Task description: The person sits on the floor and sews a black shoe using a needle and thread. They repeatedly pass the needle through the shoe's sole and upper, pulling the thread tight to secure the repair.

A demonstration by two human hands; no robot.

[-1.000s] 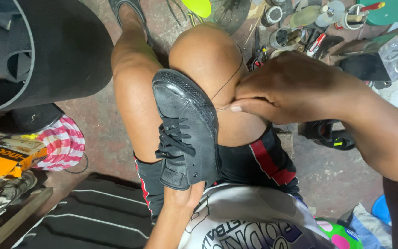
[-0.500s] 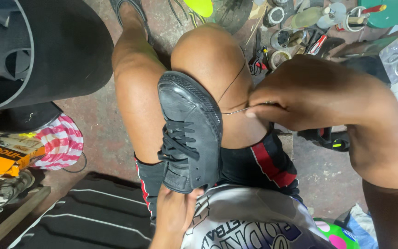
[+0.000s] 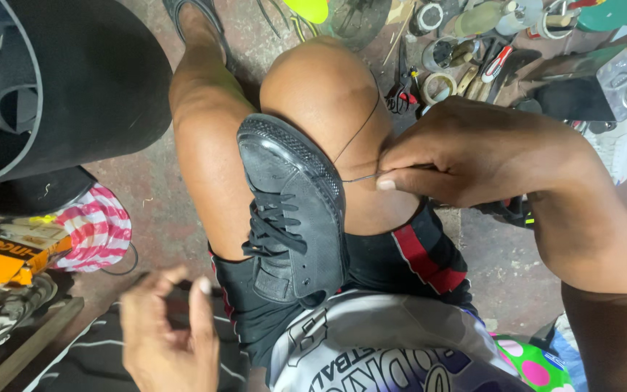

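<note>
The right hand [image 3: 466,156] pinches a needle [image 3: 361,178] pointing left into the black sneaker's [image 3: 292,210] sole edge, while the left hand [image 3: 165,330] hovers loosely open, empty, lower left.

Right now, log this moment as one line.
right hand: pinching needle at black shoe sole edge | left hand: off shoe, empty | shoe: wedged between knees

The shoe [image 3: 293,210] is black with black laces; the shorts [image 3: 408,261] are black with a red stripe; the cloth [image 3: 96,229] is pink-and-white striped; the box [image 3: 1,254] is yellow
</note>
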